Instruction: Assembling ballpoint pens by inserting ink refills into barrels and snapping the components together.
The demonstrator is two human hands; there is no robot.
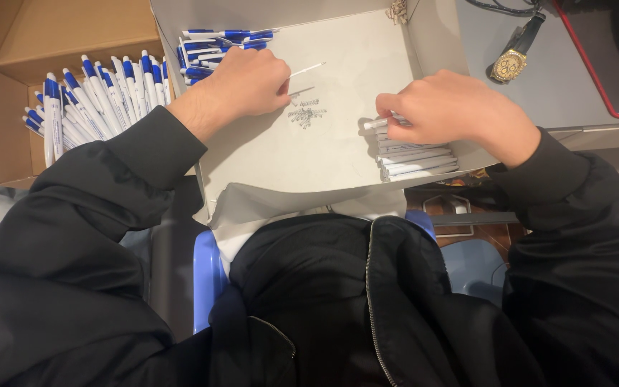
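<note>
Assembly underway: my left hand (246, 82) pinches a thin white refill (306, 69) at twelve o'clock of the springs (306, 115). My right hand (442, 107) closes on a white barrel (377, 124) atop the stack (417, 159). Next I judge they must meet, aligned.

A home desk used for piecework: a grey table (574, 79) carrying a wristwatch (511, 63) and mouse mat (603, 64), beside a cardboard box (8, 93) of assembled pens (87, 100).
</note>
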